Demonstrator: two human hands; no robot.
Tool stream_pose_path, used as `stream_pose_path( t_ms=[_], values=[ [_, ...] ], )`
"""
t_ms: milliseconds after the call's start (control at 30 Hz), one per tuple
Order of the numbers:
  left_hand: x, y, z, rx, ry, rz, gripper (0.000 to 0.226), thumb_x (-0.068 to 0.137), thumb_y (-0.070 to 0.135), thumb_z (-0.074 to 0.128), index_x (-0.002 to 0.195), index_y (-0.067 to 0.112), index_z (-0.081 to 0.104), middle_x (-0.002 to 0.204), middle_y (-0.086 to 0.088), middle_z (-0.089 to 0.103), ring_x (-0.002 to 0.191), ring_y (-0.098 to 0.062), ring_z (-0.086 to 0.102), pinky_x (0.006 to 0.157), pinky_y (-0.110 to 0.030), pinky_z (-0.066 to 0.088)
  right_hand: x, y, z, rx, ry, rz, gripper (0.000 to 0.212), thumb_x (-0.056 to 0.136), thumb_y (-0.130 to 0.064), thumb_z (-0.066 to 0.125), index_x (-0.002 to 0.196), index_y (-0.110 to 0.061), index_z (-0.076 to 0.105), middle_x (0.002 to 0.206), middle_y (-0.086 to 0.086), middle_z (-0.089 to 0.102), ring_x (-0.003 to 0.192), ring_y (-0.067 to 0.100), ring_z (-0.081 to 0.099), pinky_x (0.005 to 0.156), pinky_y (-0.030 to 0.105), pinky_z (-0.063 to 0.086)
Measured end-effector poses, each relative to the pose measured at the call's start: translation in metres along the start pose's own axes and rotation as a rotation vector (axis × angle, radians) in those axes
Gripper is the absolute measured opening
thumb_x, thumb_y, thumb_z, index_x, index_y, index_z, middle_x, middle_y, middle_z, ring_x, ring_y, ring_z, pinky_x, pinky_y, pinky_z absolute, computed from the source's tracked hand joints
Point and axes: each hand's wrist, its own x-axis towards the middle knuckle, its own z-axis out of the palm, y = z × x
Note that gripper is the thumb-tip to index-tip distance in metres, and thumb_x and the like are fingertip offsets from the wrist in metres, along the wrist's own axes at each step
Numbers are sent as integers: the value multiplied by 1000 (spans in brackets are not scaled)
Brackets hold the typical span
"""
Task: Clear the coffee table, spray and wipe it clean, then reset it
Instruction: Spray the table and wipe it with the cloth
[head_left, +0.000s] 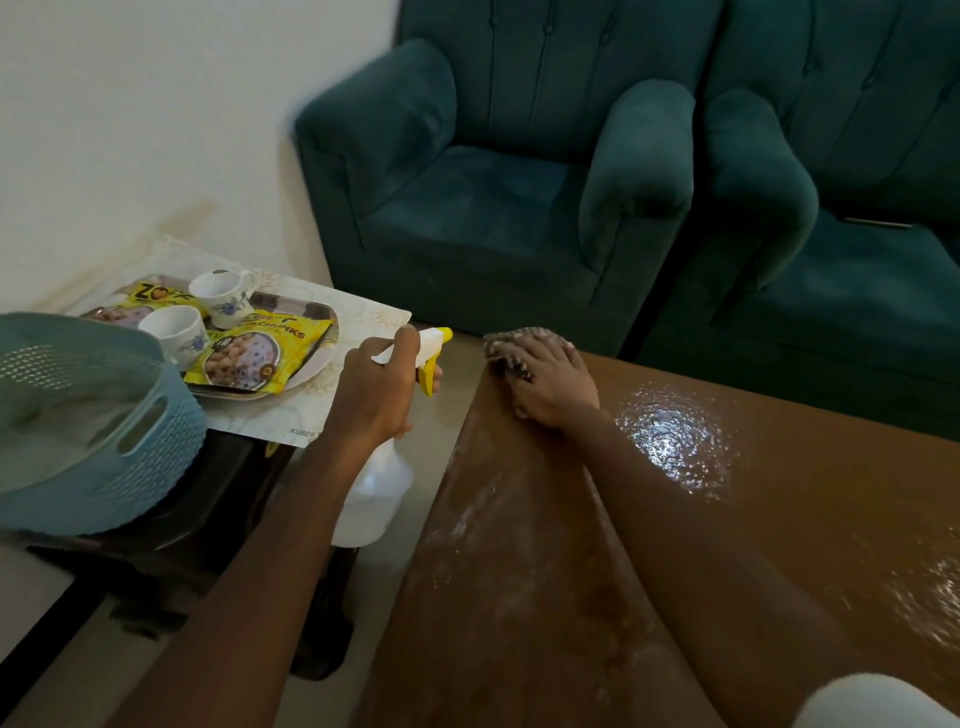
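Mid-wipe on cleared, sprayed coffee table (805, 545), wet sheen at right. Pressing cloth (506, 344) at far-left corner with right hand (557, 387), fingers (540, 354) spread flat; gripping spray bottle (382, 488) beside left edge with left hand (374, 397), fingers (409, 335) clamped round neck. Remaining: finishing wipe, resetting from tray (318, 368) at left.

Both arms are bare: the left forearm (260, 571) runs to the left hand (374, 389), the right forearm (675, 530) to the right hand (556, 384). At the near right corner a rounded patch of white cloth (872, 701) covers the top of the right arm; whether it is a short sleeve cannot be told.
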Motion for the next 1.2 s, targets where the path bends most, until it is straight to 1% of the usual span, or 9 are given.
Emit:
stream_pose_path(
  t_ms=[67,167,233,333,467,600,767,967,1200],
  values=[
    [-5,4,3,17,-8,19,85,71,74,25,109,10,65,110,-9,66,76,-30,59,42,-23,46,-10,-1,2,-2,31,175,54,101,-51,27,154,-42,20,165,-6,14,153,20,1,122,47,-4],
    [-11,13,11,30,-21,26,85,73,74,25,119,12,59,115,-9,63,79,-29,60,41,-19,44,-45,0,4,-31,-34,-29,56,101,-52,27,154,-47,11,166,-10,9,153,17,-3,122,45,-7],
    [-17,23,20,34,-53,51,65,86,67,29,111,16,60,105,-7,65,73,-22,59,43,-19,44,-74,25,-1,-62,-88,-120,56,98,-57,22,153,-50,9,165,-13,10,152,14,-2,122,42,-7],
    [-34,43,34,52,-89,101,33,102,45,33,79,29,50,74,8,57,58,-13,54,48,-20,42,-109,81,-12,-61,-28,182,60,95,-58,20,153,-48,11,166,-9,11,153,16,-1,123,47,-3],
    [-51,52,57,34,-227,132,35,101,45,35,79,26,54,75,3,66,58,-12,57,50,-24,46,-159,119,-24,-46,40,548,60,101,-49,28,156,-42,6,166,-7,4,153,20,-4,123,45,-5],
    [-64,51,82,73,-363,149,29,100,46,37,83,30,54,81,0,69,61,-11,59,49,-24,46,-199,127,-24,-70,7,426,58,98,-56,14,154,-46,5,166,-10,5,152,14,-5,123,42,-4],
    [-69,51,95,115,-450,154,30,98,51,38,90,28,56,86,0,71,70,-15,64,51,-23,45,-216,147,-27,-47,69,655,62,94,-59,14,154,-46,8,166,-7,9,153,19,0,123,45,-3],
    [-75,55,108,223,-544,207,39,100,50,38,112,18,55,94,-3,71,69,-13,63,54,-20,44,-212,146,-28,-52,34,639,56,103,-53,22,155,-44,5,166,-7,6,153,18,-3,123,45,-3],
    [-88,60,122,392,-563,297,46,99,51,39,106,11,61,88,-3,70,78,-19,66,77,-40,60,-246,144,-31,-40,28,533,71,86,-70,-4,153,-49,6,165,-13,7,152,10,-5,123,40,-5]
  ],
)
